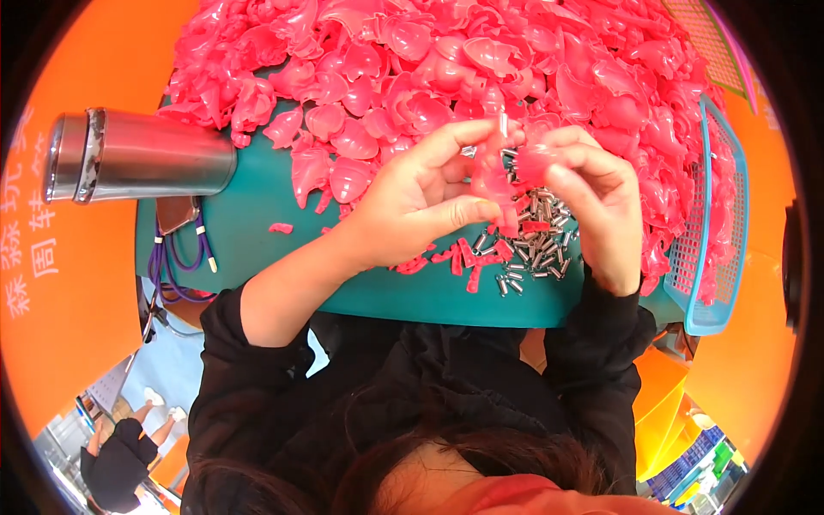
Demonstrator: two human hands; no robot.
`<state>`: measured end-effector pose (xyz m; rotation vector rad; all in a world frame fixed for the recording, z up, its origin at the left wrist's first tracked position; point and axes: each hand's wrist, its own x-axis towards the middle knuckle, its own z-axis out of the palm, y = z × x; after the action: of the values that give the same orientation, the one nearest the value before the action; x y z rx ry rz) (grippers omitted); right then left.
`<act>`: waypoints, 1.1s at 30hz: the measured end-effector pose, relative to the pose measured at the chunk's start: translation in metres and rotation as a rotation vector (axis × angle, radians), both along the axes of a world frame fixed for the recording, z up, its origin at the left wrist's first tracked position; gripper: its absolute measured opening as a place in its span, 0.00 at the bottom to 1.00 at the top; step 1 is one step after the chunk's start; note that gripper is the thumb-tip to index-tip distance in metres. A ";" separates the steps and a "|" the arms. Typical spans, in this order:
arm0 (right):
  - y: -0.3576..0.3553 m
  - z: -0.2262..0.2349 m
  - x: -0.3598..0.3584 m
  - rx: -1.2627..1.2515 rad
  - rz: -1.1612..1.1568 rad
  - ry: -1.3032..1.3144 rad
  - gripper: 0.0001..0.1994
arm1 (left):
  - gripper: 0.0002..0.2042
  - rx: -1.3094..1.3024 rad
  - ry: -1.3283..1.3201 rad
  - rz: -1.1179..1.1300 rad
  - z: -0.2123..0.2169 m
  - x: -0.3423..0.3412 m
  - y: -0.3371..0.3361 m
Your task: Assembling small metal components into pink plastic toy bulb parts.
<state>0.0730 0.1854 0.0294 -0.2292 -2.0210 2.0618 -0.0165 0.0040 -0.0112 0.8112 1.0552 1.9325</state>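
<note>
Above the green tabletop [386, 296], my left hand [412, 197] pinches a translucent pink plastic part [491, 178] between thumb and fingers. A shiny metal pin [504, 125] stands up at the top of that part. Close beside it, my right hand [605, 193] has its thumb and fingers closed on a small pink plastic piece [534, 163], whose shape is blurred. Below the hands lie many loose metal pins [545, 249] and small pink scraps [468, 253]. Beyond them, a big heap of curved pink plastic pieces [412, 43] covers the far side of the table.
On the left, a steel tumbler [163, 159] lies near a purple cord [157, 257] with a brown holder. A light blue basket [695, 257] with pink pieces stands at the right edge, a yellow-green basket [699, 34] behind it. Another person [124, 455] is at the lower left.
</note>
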 end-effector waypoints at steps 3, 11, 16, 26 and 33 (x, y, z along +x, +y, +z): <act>0.001 -0.009 0.004 -0.334 0.033 -0.082 0.06 | 0.32 0.039 -0.102 0.014 0.001 0.002 0.001; -0.009 -0.021 0.004 -0.571 0.183 -0.188 0.12 | 0.35 0.020 -0.103 -0.055 -0.002 0.000 0.001; -0.017 -0.022 0.002 -0.712 0.194 -0.198 0.11 | 0.35 0.018 -0.123 -0.028 -0.009 0.000 0.000; -0.020 -0.021 0.003 -0.613 0.124 -0.198 0.15 | 0.36 0.022 -0.176 -0.037 -0.007 0.002 0.001; -0.031 -0.009 -0.001 -0.472 0.033 -0.153 0.13 | 0.33 -0.034 -0.049 0.058 -0.008 0.002 0.000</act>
<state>0.0723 0.1542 0.0205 -0.4516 -1.5866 2.5882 -0.0147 0.0042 -0.0194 0.7175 1.0902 1.9677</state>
